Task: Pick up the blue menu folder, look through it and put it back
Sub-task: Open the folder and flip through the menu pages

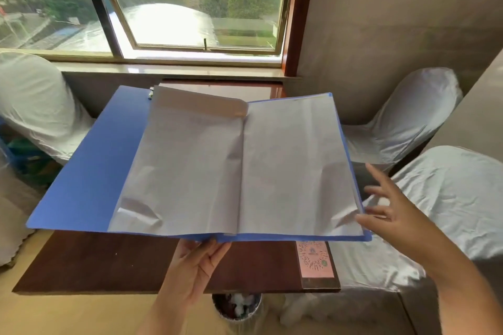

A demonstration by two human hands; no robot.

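Folder (89, 171): blue, lying open in the centre of the frame, held up above the table (109, 261). Its blue left cover shows bare at centre left; grey pages (294, 166) fill the middle and right, one page's top edge curled over near the spine.

Left hand (196, 264): lower centre, palm up under the folder's near edge at the spine, fingers hidden beneath the cover, thumb by the edge; it supports the folder from below.

Right hand (392, 212): right of centre, fingers spread apart, fingertips at the right page's outer edge; gripping nothing.

Table: dark wood, a pink card (315, 261) at its right near corner. White-covered chairs stand at upper left (32, 106) and right (413, 117). A bin (236, 307) sits below the table edge at bottom centre.
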